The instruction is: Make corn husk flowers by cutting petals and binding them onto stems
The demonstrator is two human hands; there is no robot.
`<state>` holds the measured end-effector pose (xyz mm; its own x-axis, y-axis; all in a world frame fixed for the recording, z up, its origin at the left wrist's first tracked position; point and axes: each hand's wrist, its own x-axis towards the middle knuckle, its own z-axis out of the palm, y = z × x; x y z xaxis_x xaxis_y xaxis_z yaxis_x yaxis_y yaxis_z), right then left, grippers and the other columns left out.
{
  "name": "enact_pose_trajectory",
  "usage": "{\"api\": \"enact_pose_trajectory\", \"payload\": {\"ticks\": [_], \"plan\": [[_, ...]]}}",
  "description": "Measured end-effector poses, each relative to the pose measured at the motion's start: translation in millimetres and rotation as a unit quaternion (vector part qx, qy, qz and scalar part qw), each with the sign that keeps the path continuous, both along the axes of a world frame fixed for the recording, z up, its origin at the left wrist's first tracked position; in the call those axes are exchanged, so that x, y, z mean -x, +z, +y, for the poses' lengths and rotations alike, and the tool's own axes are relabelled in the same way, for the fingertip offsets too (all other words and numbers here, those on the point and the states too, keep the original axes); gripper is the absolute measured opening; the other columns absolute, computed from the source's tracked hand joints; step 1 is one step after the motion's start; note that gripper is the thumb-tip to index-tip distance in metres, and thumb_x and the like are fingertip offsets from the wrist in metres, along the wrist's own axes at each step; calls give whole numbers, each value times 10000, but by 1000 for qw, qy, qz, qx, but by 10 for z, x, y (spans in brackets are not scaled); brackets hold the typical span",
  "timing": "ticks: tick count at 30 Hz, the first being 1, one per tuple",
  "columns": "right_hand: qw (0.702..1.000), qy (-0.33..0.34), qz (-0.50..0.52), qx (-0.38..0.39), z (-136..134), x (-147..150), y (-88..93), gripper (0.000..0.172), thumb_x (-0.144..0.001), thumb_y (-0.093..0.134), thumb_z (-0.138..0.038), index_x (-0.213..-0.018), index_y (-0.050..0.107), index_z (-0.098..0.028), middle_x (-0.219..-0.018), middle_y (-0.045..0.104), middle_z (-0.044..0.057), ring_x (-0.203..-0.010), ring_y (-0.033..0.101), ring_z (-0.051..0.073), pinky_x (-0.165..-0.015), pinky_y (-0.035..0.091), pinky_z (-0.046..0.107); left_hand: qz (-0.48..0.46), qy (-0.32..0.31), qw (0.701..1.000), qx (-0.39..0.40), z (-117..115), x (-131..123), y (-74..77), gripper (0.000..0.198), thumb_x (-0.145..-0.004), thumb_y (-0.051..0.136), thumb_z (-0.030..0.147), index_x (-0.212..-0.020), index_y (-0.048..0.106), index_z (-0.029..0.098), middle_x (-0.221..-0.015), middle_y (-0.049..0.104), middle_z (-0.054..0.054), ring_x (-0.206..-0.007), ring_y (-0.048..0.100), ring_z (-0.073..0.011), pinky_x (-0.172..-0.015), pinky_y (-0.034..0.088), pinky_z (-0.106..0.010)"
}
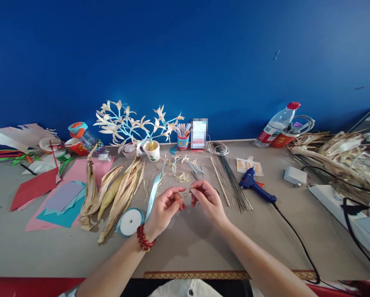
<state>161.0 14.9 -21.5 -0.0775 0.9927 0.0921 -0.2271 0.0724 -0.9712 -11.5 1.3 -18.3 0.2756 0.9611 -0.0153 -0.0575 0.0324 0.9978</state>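
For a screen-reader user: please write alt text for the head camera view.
The left hand and right hand together pinch a small pale piece over a grey table. Dried corn husks, a ribbon spool and coloured paper lie to the left; thin wires and a blue glue gun to the right.

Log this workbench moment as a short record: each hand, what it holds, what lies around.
Left hand: red bead bracelet on the wrist; fingers pinch a small pale husk piece
Right hand: fingers pinch the same piece from the other side
Left of hands: spool of pale blue ribbon; dried tan corn husks
Right of hands: bundle of thin dark wires; blue glue gun with black cord
Behind: pale husk flowers in a white cup
Surface: grey table
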Motion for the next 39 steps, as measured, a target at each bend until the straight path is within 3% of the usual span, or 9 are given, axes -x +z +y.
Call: {"api": "enact_pose_trajectory", "payload": {"ticks": [6, 12, 16, 21, 27, 30, 34, 36, 39], "plan": [[997, -47, 54, 9, 65, -62, 23, 136, -883, 635, -348, -880, 579, -224, -830, 605, -9, -587, 532, 104, -549, 499, 249, 24, 3, 1000, -14, -40, -47, 9, 349, -910, 604, 346, -1218, 597, 183, -745, 571, 11, -754, 660, -147, -639, 465, -221], [992, 53, 56, 96, 20, -37, 75, 194, -827, 673, -367, -941, 623, -219, -937, 602, 17, -696, 567, 140, -581, 527, 284, 90, 22, 985, -143, -85, -29, -41, 338, -955, 546, 295, -1282, 525, 211, -804, 598, -2, -740, 598, -127, -681, 481, -233], [985, 111, 57, 123, -4, -11, 84, 259, -773, 768, -396, -865, 628, -198, -728, 577, -24, -616, 548, 117, -601, 499, 266, 103, 6, 981, -167, -73, -7, -50, 323, -962, 531, 278, -1277, 515, 207, -824, 607, -11, -744, 595, -129, -702, 493, -243], [992, 38, 72, 99, -11, 0, 74, 310, -693, 844, -384, -713, 608, -184, -730, 587, -23, -572, 509, 90, -547, 452, 228, 92, 4, 987, -132, -64, -23, -30, 348, -947, 551, 285, -1278, 485, 200, -797, 614, -5, -743, 615, -137, -683, 487, -241], [992, 33, 67, 104, -9, 8, 60, 342, -673, 856, -418, -708, 607, -188, -704, 586, -21, -559, 497, 97, -529, 452, 233, 118, 19, 986, -113, -51, -2, -21, 342, -929, 538, 245, -1266, 526, 189, -758, 608, -9, -749, 647, -158, -622, 473, -224], [990, 34, 65, 118, -5, 14, 39, 347, -662, 866, -412, -698, 606, -185, -668, 581, -28, -551, 477, 92, -519, 431, 224, 182, 30, 962, -201, -59, 1, 14, 319, -930, 515, 216, -1246, 559, 195, -843, 645, -35, -788, 640, -168, -754, 513, -287], [982, 58, 97, 150, -35, 43, 11, 339, -667, 869, -395, -669, 609, -177, -631, 588, -29, -546, 458, 83, -515, 380, 209, 269, 51, 903, -332, -74, -48, 61, 353, -890, 614, 220, -1238, 557, 213, -1053, 660, -86, -930, 632, -205, -889, 504, -356], [977, 74, 115, 166, -64, 64, 4, 335, -668, 870, -392, -662, 616, -173, -618, 585, -30, -548, 455, 83, -524, 369, 209, 292, 70, 889, -347, -74, -72, 55, 253, -909, 591, 206, -1162, 582, 217, -1042, 669, -87, -960, 635, -212, -868, 510, -349], [969, 87, 129, 190, -97, 87, 7, 338, -680, 864, -398, -652, 617, -170, -636, 611, -20, -550, 459, 83, -542, 367, 215, 299, 75, 891, -335, -71, -77, 18, 180, -936, 548, 192, -1109, 588, 219, -978, 700, -69, -914, 660, -200, -822, 521, -325]]}}
